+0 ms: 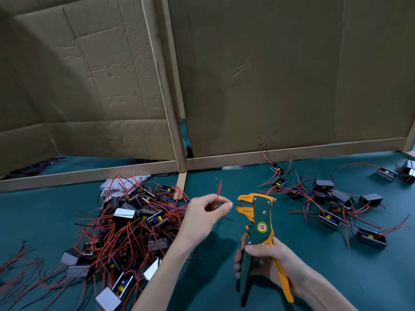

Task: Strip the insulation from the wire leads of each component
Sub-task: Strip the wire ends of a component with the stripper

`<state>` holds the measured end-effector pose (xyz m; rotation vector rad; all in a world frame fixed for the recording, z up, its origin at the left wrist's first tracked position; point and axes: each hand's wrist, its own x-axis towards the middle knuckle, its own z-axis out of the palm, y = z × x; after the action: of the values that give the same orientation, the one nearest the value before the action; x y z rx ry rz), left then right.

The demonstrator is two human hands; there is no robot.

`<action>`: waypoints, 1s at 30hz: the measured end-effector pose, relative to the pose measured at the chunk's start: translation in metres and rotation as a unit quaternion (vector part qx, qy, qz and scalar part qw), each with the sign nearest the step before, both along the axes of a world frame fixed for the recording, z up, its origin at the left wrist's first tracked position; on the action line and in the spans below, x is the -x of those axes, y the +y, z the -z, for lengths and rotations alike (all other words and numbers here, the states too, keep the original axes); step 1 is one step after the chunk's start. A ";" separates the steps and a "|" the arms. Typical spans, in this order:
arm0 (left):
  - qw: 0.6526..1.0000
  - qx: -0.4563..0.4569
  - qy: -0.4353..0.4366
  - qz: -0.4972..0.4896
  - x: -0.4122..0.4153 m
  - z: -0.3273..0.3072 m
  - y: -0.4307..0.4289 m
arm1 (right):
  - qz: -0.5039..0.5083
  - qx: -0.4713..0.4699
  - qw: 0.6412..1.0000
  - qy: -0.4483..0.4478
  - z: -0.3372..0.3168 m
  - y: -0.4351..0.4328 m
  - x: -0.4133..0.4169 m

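My right hand (267,263) grips the handles of a green and orange wire stripper (258,223), jaws pointing left. My left hand (206,212) pinches thin red wire leads (219,189) that stick up from my fingers, and feeds a dark lead end into the stripper's jaws. The component on those leads is hidden in my palm. A big tangled pile of small grey-cased components (125,223) with red leads lies on the left of the green table. A looser scatter of the same components (330,209) lies on the right.
A cardboard wall on a wooden frame (269,156) closes off the back of the green table (336,277). A crumpled white cloth (114,185) lies behind the left pile. Loose red wire ends (15,259) trail at the left edge.
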<state>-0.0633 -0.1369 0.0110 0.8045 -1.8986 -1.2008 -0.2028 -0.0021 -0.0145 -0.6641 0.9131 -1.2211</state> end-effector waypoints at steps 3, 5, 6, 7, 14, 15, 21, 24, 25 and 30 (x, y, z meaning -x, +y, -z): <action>1.000 0.001 0.012 0.001 0.001 0.001 0.003 | -0.011 0.012 1.000 0.012 -0.001 0.000 0.002; 1.000 -0.012 0.019 -0.001 0.000 0.000 0.003 | -0.019 0.018 0.999 0.020 -0.002 0.001 0.003; 1.000 -0.020 0.022 -0.001 0.000 0.000 0.003 | -0.023 0.019 0.999 0.023 -0.002 0.002 0.004; 0.999 -0.027 0.023 -0.001 0.000 -0.001 0.004 | -0.028 0.021 0.999 0.025 -0.002 0.002 0.004; 0.997 -0.070 0.010 0.007 -0.003 -0.009 0.007 | -0.044 0.035 0.998 0.034 -0.001 0.002 0.005; 0.997 -0.079 0.010 0.008 -0.004 -0.010 0.007 | -0.044 0.034 0.998 0.036 -0.002 0.003 0.005; 0.995 -0.097 0.006 0.014 -0.004 -0.013 0.009 | -0.035 0.019 0.998 0.054 -0.005 0.004 0.003; 0.994 -0.104 0.006 0.026 -0.005 -0.014 0.009 | -0.021 0.002 0.998 0.064 -0.006 0.005 0.001; 0.994 -0.104 0.006 0.028 -0.005 -0.015 0.009 | -0.015 -0.004 0.998 0.066 -0.006 0.005 0.001; 0.991 -0.121 0.031 0.036 -0.003 -0.014 0.010 | 0.031 -0.033 0.996 0.081 -0.005 0.007 -0.008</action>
<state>-0.0599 -0.1269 0.0249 0.8197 -1.7662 -1.5053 -0.1953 0.0044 -0.0095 -0.6943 1.1118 -1.1992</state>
